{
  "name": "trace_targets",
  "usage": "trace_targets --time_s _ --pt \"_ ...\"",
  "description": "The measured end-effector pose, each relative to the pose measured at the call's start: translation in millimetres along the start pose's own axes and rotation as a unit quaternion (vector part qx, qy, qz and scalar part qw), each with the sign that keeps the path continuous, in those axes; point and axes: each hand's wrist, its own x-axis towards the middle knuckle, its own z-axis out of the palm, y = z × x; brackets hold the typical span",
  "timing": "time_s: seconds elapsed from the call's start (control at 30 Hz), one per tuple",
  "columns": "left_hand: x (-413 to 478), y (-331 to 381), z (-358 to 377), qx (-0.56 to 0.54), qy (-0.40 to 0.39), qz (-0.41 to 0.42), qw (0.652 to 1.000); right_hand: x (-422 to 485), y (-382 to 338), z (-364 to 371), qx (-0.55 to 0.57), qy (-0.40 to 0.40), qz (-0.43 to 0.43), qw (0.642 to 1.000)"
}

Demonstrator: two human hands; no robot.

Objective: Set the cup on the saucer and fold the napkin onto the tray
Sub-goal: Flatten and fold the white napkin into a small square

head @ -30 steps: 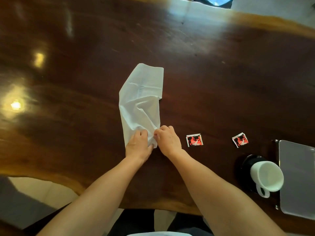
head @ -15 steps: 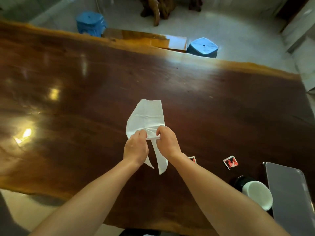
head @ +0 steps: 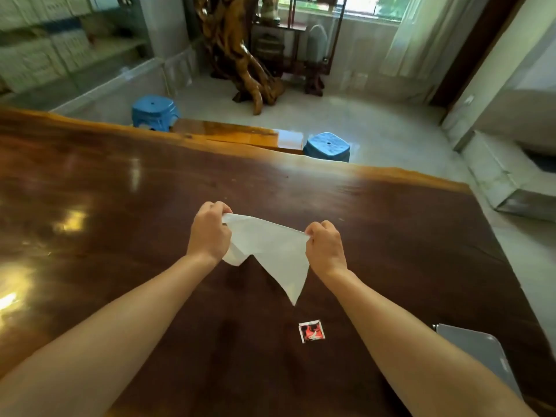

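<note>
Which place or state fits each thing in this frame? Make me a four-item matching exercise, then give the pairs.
Things:
1. napkin
2. red packet
3. tray
4. blue stools

Places or states:
A. on the floor beyond the far edge of the table
B. flat on the table between the forearms
C. held up, pinched by the left hand and the right hand
D. on the table, outside the right forearm

Pairs: 1-C, 2-B, 3-D, 4-A

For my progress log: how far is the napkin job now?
Done: nothing confirmable; cup and saucer are out of view. In hand: left hand and right hand each pinch an end of the white napkin, stretched above the table. Left: folding it and laying it on the grey tray, whose visible part is bare.
</note>
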Motion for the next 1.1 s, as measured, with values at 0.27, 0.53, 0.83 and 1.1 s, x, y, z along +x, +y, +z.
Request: trace_targets --time_s 0.27,0.53,0.83,1.1 --pt "24.0 27.7 -26.4 -0.042 0.016 0.09 0.995 -6.4 26.4 -7.3 -0.026 0.004 0.035 0.999" --pt "54.8 14.8 -60.9 -0.027 0.048 0.092 0.994 22.1 51.2 -32.6 -0.025 0.02 0.065 0.997" --pt "83.8 0.2 -68.5 -0.045 0.048 -0.018 0.998 77.1 33.3 -88.1 -0.089 0.056 0.014 0.994" --pt "136.8 14.7 -99.1 -0.158 0.026 -0.079 0.984 134.6 6.7 -132.3 -0.114 0.133 -0.057 0.983"
